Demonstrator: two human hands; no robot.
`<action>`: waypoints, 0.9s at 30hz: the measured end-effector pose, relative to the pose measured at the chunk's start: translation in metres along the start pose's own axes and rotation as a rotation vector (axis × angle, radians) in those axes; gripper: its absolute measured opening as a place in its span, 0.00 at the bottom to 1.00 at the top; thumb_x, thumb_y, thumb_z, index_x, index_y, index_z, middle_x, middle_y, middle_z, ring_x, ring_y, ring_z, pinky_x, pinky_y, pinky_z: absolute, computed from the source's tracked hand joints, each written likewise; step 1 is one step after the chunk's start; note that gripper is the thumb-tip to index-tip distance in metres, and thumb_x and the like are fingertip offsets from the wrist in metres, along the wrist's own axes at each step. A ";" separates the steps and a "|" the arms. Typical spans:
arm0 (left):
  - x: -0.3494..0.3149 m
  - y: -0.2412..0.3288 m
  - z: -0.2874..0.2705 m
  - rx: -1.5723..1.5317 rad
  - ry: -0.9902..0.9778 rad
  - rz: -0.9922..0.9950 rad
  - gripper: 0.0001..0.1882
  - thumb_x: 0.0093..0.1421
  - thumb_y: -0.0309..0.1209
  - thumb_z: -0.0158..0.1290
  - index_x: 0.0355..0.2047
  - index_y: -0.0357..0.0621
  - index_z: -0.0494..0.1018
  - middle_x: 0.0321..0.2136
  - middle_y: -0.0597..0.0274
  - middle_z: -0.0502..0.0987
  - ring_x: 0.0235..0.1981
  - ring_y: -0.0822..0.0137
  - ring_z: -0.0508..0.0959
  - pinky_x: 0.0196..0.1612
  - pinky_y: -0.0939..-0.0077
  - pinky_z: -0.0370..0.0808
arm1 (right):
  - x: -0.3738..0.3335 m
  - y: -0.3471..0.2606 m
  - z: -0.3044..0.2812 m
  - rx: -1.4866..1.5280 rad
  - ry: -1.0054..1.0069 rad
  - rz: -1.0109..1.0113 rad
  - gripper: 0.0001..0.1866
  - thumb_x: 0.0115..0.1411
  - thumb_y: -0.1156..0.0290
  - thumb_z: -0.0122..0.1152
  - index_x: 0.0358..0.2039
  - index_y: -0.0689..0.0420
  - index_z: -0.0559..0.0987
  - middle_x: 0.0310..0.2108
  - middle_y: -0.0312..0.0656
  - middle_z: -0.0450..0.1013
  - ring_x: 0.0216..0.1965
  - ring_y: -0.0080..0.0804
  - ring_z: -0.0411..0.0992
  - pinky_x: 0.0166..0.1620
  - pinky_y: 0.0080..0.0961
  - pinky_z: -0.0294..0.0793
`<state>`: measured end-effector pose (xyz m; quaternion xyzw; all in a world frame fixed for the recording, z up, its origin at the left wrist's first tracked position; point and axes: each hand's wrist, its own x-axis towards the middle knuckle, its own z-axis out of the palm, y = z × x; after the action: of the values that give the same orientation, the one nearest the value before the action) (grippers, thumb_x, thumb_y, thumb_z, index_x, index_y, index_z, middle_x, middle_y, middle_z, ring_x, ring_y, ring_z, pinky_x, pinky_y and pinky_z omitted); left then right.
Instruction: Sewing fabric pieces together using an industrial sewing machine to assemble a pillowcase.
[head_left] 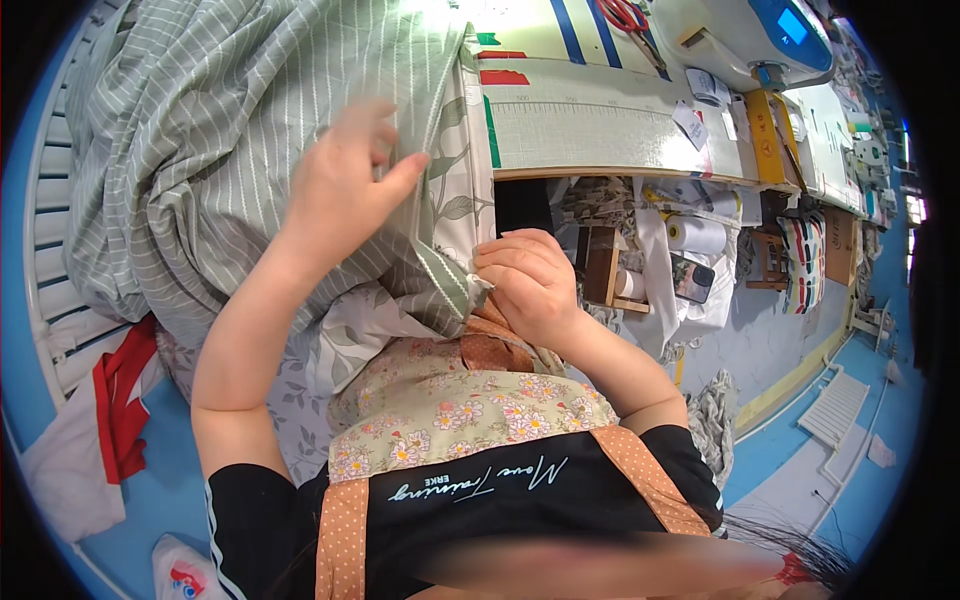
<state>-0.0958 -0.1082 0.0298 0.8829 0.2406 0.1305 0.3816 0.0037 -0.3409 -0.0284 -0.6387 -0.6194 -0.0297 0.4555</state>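
Grey-green striped cloth, thin and softly rumpled, spreads from nine to twelve o'clock in the head view, bordered by a smooth white fabric strip printed with grey leaves. Between ten and eleven, the blurred left hand holds its fingers apart over the cloth; near centre, the right hand's fingertips clamp the strip's edge, below the glossy white table at one o'clock.

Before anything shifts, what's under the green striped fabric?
Leaf-print fabric shows along the right edge of the green striped fabric; whatever else lies beneath is covered.
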 end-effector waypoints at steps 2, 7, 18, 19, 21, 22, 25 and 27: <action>0.000 0.012 0.003 0.042 -0.080 -0.058 0.29 0.57 0.36 0.66 0.56 0.40 0.69 0.41 0.45 0.79 0.33 0.47 0.83 0.39 0.58 0.81 | -0.001 0.001 0.001 -0.001 0.001 0.000 0.12 0.43 0.83 0.65 0.32 0.60 0.80 0.36 0.41 0.81 0.42 0.40 0.81 0.48 0.40 0.78; -0.038 0.026 0.018 0.124 -0.007 0.143 0.30 0.57 0.34 0.65 0.57 0.38 0.67 0.35 0.45 0.81 0.32 0.45 0.83 0.38 0.55 0.80 | -0.004 0.003 0.002 -0.003 0.010 0.004 0.13 0.43 0.82 0.65 0.32 0.59 0.81 0.37 0.41 0.81 0.42 0.40 0.81 0.49 0.41 0.78; -0.083 0.009 0.048 -0.119 0.030 -0.194 0.33 0.53 0.28 0.66 0.58 0.35 0.65 0.39 0.47 0.79 0.35 0.47 0.82 0.33 0.59 0.79 | -0.008 0.001 0.005 -0.033 0.039 -0.025 0.13 0.43 0.82 0.66 0.33 0.59 0.82 0.38 0.40 0.81 0.44 0.38 0.80 0.51 0.41 0.77; -0.083 0.013 0.048 -0.118 0.030 -0.194 0.33 0.53 0.28 0.66 0.58 0.35 0.65 0.39 0.47 0.79 0.35 0.47 0.82 0.33 0.59 0.79 | -0.008 0.000 0.005 -0.032 0.041 -0.025 0.13 0.43 0.82 0.66 0.33 0.59 0.82 0.38 0.40 0.81 0.44 0.38 0.80 0.51 0.41 0.77; -0.081 0.022 0.048 -0.138 0.102 -0.161 0.33 0.52 0.26 0.66 0.57 0.35 0.66 0.37 0.50 0.77 0.34 0.49 0.81 0.33 0.60 0.79 | -0.008 0.000 0.006 -0.030 0.044 -0.025 0.13 0.43 0.82 0.67 0.33 0.59 0.82 0.38 0.40 0.81 0.44 0.38 0.80 0.51 0.41 0.77; -0.081 0.026 0.048 -0.148 0.139 -0.144 0.33 0.51 0.26 0.65 0.57 0.36 0.66 0.37 0.51 0.76 0.33 0.49 0.80 0.34 0.60 0.79 | -0.009 0.000 0.006 -0.028 0.048 -0.026 0.13 0.43 0.82 0.67 0.33 0.59 0.82 0.38 0.40 0.81 0.44 0.38 0.80 0.51 0.41 0.77; -0.083 0.036 0.051 0.059 0.193 0.088 0.33 0.51 0.26 0.66 0.57 0.36 0.66 0.36 0.53 0.76 0.32 0.50 0.80 0.35 0.60 0.79 | -0.010 0.001 0.007 -0.025 0.058 -0.025 0.13 0.43 0.82 0.67 0.32 0.59 0.82 0.38 0.40 0.81 0.44 0.38 0.80 0.51 0.41 0.77; -0.085 0.037 0.053 0.162 0.217 0.205 0.33 0.51 0.26 0.66 0.57 0.36 0.66 0.35 0.54 0.75 0.32 0.51 0.80 0.35 0.60 0.80 | -0.010 0.001 0.008 -0.029 0.069 -0.024 0.13 0.42 0.82 0.67 0.32 0.58 0.82 0.37 0.40 0.81 0.44 0.38 0.80 0.51 0.41 0.78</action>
<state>-0.1337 -0.2070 0.0176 0.9113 0.1990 0.2437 0.2656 -0.0018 -0.3436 -0.0393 -0.6365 -0.6104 -0.0663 0.4668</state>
